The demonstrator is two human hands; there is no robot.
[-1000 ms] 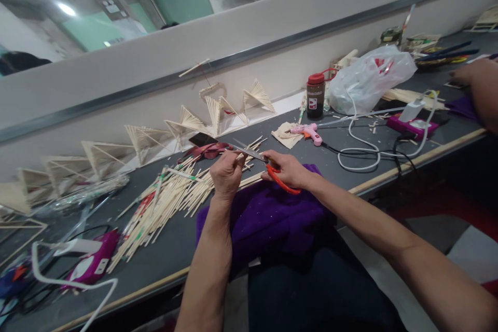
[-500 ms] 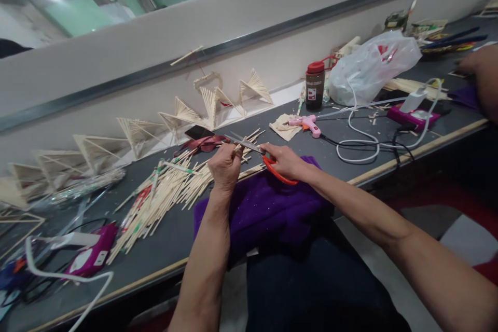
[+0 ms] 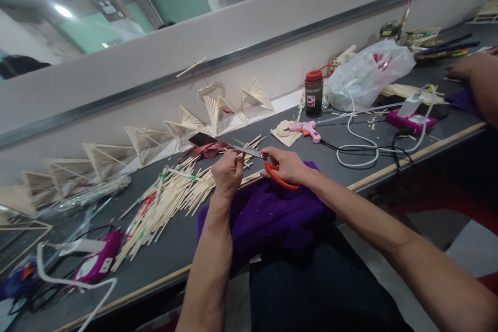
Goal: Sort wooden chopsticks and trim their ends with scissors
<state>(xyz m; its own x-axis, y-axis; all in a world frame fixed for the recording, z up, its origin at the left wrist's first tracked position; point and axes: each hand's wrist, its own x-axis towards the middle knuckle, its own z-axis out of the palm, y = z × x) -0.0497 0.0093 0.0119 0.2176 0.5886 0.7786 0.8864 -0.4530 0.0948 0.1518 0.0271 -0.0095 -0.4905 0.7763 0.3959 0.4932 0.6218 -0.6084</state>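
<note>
My right hand [image 3: 286, 165] is closed around the red handles of a pair of scissors [image 3: 278, 176]. Their metal blades point left and are spread apart, reaching over the fingertips of my left hand [image 3: 227, 170]. That left hand is closed in a pinch right beside the blades; what it grips is too small and covered to make out. Below both hands lies a purple cloth [image 3: 272, 212], draped over the table edge and my lap and dotted with small pale bits. Left of my left hand spreads a loose heap of thin wooden sticks [image 3: 171, 202].
Fan-shaped stick structures [image 3: 146, 140] line the wall. A pink glue gun [image 3: 309, 129] rests on a pale scrap near a dark bottle [image 3: 313, 94] and a plastic bag [image 3: 365, 75]. Corded magenta power strips [image 3: 412, 122] sit on both sides. Another person's hand [image 3: 467, 70] is at far right.
The view has shifted slightly, moving the scene a little down. Both hands stay close together at the scissors, with hardly any change in their grips.
</note>
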